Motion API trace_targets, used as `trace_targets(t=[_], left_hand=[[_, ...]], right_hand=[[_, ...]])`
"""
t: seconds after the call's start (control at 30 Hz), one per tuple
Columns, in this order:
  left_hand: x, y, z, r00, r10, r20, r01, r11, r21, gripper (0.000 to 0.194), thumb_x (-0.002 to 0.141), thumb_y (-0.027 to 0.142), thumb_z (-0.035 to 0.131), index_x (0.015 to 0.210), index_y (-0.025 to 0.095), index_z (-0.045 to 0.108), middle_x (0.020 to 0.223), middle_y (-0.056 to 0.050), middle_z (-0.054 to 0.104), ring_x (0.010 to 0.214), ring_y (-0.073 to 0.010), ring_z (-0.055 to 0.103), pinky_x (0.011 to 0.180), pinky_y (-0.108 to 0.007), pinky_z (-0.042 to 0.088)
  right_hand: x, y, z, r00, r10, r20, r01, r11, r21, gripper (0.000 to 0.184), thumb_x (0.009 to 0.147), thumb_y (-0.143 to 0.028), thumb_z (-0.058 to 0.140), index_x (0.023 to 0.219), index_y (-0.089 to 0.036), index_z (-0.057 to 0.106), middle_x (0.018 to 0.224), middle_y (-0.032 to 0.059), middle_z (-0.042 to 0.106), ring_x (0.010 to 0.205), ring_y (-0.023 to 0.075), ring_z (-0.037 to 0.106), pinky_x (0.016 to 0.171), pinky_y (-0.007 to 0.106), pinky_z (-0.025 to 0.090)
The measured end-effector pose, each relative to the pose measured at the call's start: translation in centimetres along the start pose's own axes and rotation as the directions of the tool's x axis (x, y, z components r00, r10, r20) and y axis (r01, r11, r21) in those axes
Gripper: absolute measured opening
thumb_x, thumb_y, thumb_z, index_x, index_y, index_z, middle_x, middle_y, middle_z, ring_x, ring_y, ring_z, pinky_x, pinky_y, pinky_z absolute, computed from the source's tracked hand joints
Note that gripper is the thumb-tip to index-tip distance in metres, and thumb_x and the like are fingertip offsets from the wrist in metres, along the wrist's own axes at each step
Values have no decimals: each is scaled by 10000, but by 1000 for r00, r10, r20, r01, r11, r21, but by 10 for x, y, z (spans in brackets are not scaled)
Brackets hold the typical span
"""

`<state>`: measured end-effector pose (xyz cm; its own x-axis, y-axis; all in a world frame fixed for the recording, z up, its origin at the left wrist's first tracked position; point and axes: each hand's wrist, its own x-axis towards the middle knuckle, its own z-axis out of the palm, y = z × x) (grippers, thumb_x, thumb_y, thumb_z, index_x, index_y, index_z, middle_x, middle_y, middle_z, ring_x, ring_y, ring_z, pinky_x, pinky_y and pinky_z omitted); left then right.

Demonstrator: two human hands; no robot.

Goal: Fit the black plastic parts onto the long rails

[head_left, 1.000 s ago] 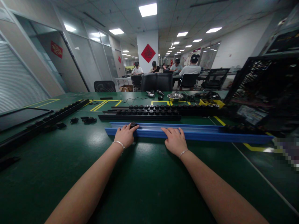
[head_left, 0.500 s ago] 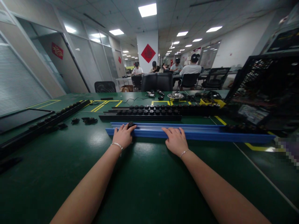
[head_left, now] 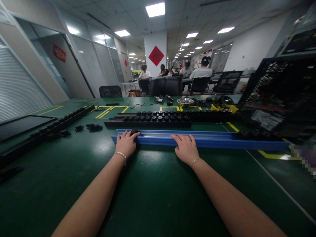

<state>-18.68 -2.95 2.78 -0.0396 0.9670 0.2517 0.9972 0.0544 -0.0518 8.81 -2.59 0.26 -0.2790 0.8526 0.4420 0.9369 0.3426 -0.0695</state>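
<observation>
A long blue channel rail (head_left: 158,141) lies across the green table in front of me. My left hand (head_left: 125,144) is at its left end, fingers closed round a small black part (head_left: 133,131) seated in the channel; the part's lower side is hidden. Farther right, my right hand (head_left: 186,148) holds the near wall of the blue rail, its fingers hooked over into the channel. Several black parts (head_left: 259,135) sit in a row at the rail's right end, apart from the one at my left hand.
Black rails with round black parts (head_left: 158,119) lie just behind the blue rail. Another loaded black rail (head_left: 61,121) runs along the left, beside loose black parts (head_left: 93,127). A metal bowl (head_left: 185,102) and an open black case (head_left: 274,92) stand farther back. People sit beyond.
My left hand has slid left along the blue rail together with the small black part. My right hand has stayed in place on the rail.
</observation>
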Motion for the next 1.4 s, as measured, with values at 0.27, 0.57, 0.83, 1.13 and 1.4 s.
trace_targets(t=[0.27,0.57,0.83,1.13,1.4], left_hand=[[-1,-4,0,1000,-18,-22,17,1000,-9,544,797,185,398,1303,376,458,1400,-9,442,1278,-246,385,1032,-493,292],[0,-14,0,997,-69,-45,69,998,3,495,806,223,395,1271,355,501,1339,-17,506,1251,-235,414,1030,-474,303],[1,-20,2,992,-116,-56,115,993,-8,479,811,215,374,1249,346,518,1312,-30,526,1252,-227,409,1023,-492,304],[2,-26,3,989,-126,-72,125,992,-23,477,805,216,375,1238,337,534,1293,-42,541,1252,-236,408,1009,-486,316],[5,-37,5,976,-213,-43,210,976,-60,470,810,224,378,1238,341,532,1321,-32,519,1278,-262,367,1012,-527,310]], right_hand=[[0,0,0,1000,4,-7,-4,1000,3,534,757,-168,442,1274,-293,489,1153,27,583,1036,200,462,1040,411,127],[0,0,-1,1000,2,2,-2,1000,-6,532,759,-170,447,1275,-293,486,1156,31,583,1045,198,460,1042,412,128],[0,1,-1,1000,5,5,-5,1000,6,524,763,-167,438,1270,-285,492,1159,33,584,1050,200,460,1044,413,133],[-1,1,-2,1000,4,-1,-4,1000,21,523,759,-168,440,1267,-280,499,1150,35,588,1049,203,460,1044,410,128],[0,1,-1,1000,3,9,-3,1000,-3,530,760,-170,446,1276,-283,489,1153,34,586,1039,199,463,1038,410,139]])
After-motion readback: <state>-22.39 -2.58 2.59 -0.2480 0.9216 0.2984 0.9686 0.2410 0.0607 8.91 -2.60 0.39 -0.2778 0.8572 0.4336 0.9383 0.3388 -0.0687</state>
